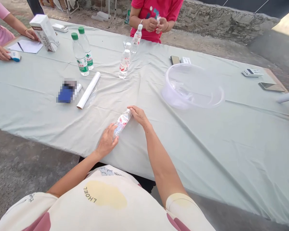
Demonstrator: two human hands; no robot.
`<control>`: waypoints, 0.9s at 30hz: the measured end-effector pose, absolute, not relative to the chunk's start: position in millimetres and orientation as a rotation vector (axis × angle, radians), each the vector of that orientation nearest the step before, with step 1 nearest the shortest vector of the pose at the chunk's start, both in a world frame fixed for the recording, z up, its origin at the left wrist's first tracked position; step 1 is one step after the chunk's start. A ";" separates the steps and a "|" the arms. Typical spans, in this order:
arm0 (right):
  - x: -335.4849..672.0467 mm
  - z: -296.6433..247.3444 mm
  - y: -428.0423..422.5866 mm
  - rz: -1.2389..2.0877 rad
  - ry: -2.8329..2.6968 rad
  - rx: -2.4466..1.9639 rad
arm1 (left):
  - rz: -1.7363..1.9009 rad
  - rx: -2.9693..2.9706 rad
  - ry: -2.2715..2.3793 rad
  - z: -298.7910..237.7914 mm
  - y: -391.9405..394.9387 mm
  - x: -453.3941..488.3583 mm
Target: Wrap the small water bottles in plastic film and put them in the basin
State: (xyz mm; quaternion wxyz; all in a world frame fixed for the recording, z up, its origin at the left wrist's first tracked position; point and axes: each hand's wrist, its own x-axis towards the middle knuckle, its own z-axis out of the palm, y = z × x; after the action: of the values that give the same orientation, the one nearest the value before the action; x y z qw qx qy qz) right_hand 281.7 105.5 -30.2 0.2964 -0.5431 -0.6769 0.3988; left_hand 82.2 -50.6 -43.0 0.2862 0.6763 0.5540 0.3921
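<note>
A small clear plastic bottle [122, 122] with a pink-and-white label lies slantwise on the table in front of me, its white cap end pointing away to the right. My left hand [107, 140] is closed around its base end, thumb on the near side. At the other end, the fingers of my right hand [139, 116] grip the cap and neck, hiding most of the cap. A white roll of film [88, 90] lies beyond my left hand, with a loose clear piece beside it. Similar small bottles [124, 64] stand farther off.
Two green-capped bottles [80, 61] and a white box [44, 33] stand at the left on the pale tablecloth [219, 154]. A clear plastic basin [170, 96] is at right, with phones [271, 87] beyond. A person in pink [156, 19] sits opposite; another person's hand [1, 51] is at left.
</note>
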 end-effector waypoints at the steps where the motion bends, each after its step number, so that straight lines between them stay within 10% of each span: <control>1: 282.2 -30.8 100.2 1.075 -1.772 -1.455 | 1.109 1.674 1.468 -39.1 -49.4 76.8; 13: 244.2 14.9 42.9 0.848 -1.392 -0.970 | 1.170 -0.063 1.157 -15.0 21.0 95.0; 27: 337.5 88.4 232.8 0.163 -1.429 -1.330 | 0.739 0.467 0.673 -50.9 63.4 142.6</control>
State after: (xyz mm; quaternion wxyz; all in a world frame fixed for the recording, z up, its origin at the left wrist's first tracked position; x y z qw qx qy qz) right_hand 337.5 232.8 88.4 0.5576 -0.5636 -0.6056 0.0689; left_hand 142.6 63.4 -50.9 0.8516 0.2221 0.3196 0.3512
